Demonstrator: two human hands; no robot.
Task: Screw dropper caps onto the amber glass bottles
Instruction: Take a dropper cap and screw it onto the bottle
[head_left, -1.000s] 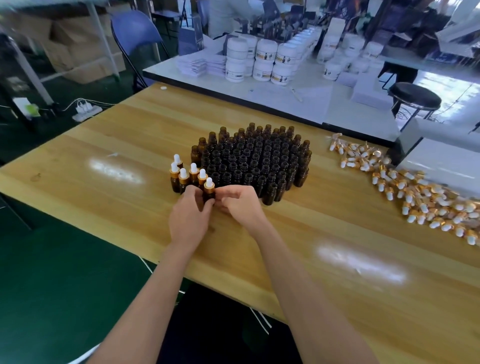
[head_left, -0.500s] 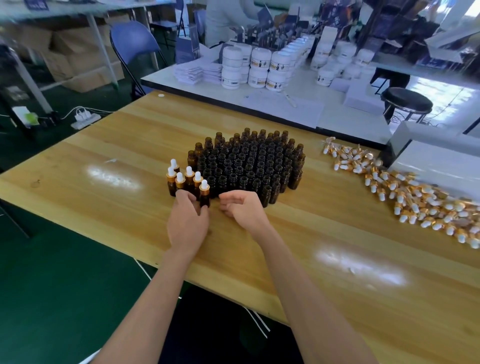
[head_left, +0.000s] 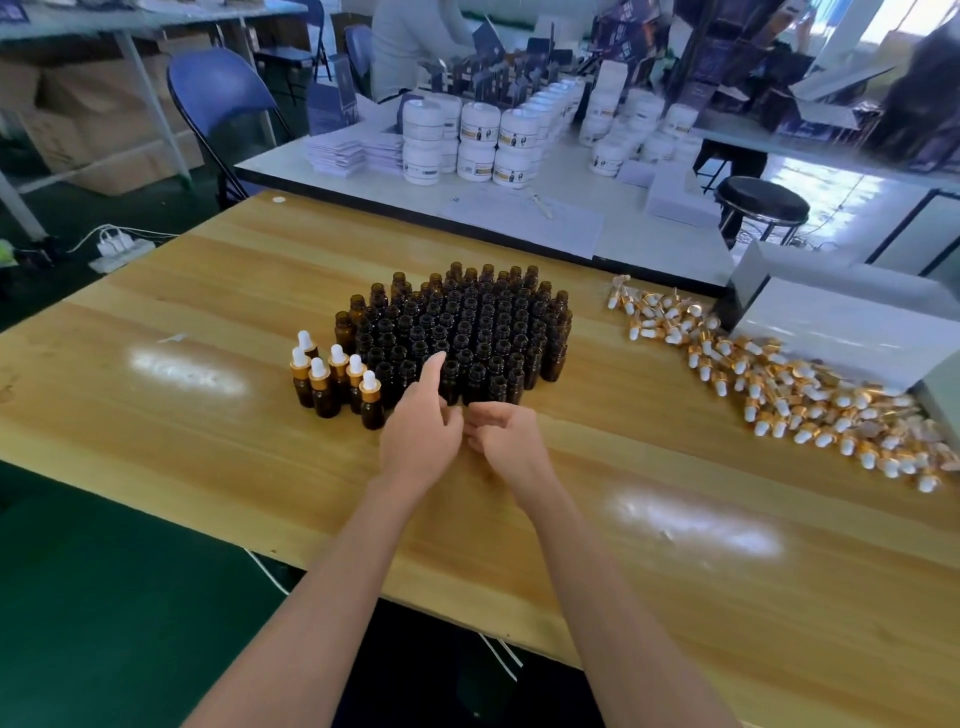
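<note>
A counter (head_left: 208, 467) bears a central block of open amber bottles (head_left: 467, 327); dropper caps (head_left: 769, 384) lie heaped well to the right; capped bottles (head_left: 332, 379) stand just left. The left hand (head_left: 418, 436) and right hand (head_left: 506, 436) hover at the front row, fingers loosely curled, apparently empty; likely between bottles, so a cap must be fetched next.

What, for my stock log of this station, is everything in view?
capped bottles: six, amber with gold-and-white caps, left of the cluster
uncapped bottles: many, dark amber, packed cluster mid-table
dropper caps: many, gold and white, loose pile at right
table: one, light wood, under all these
box: one, grey-white, beside the cap pile
jars: many, white, on the far table
chair: one, blue, far left
stool: one, black, far right
left hand: one, bare, at the cluster's front, holding nothing
right hand: one, bare, beside the left, loosely curled, empty
</note>
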